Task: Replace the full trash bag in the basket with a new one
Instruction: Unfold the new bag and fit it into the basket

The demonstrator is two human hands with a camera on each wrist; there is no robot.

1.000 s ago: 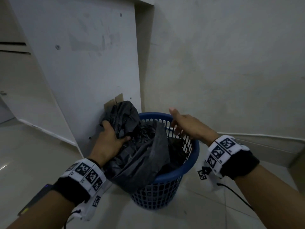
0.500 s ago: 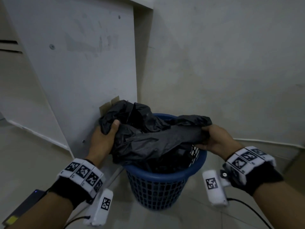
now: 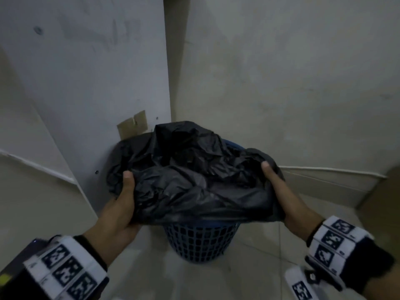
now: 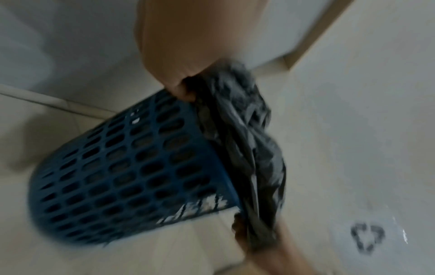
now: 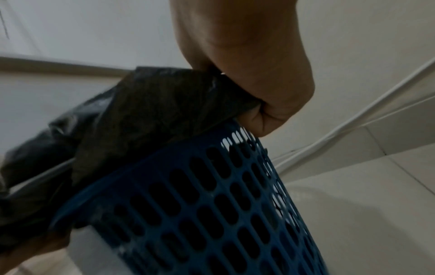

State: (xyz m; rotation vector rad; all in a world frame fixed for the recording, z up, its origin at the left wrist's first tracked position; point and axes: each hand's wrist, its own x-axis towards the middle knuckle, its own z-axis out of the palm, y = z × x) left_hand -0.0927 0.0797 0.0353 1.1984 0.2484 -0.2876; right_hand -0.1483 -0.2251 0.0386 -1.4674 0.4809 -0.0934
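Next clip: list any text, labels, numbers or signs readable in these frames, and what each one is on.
No readable words or numbers.
Recycling sign, three chasing arrows, no lettering: printed dark on the pale surface beside the trash bag, left wrist view.
Black-and-white square marker codes, patterns only: on the left wristband and right wristband.
Blue basket: no label visible.

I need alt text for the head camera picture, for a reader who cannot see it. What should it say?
Two hands grip a crumpled black trash bag at its sides, the left hand and the right hand, above a blue perforated basket. The basket stands on a pale tiled floor in a corner of grey walls.
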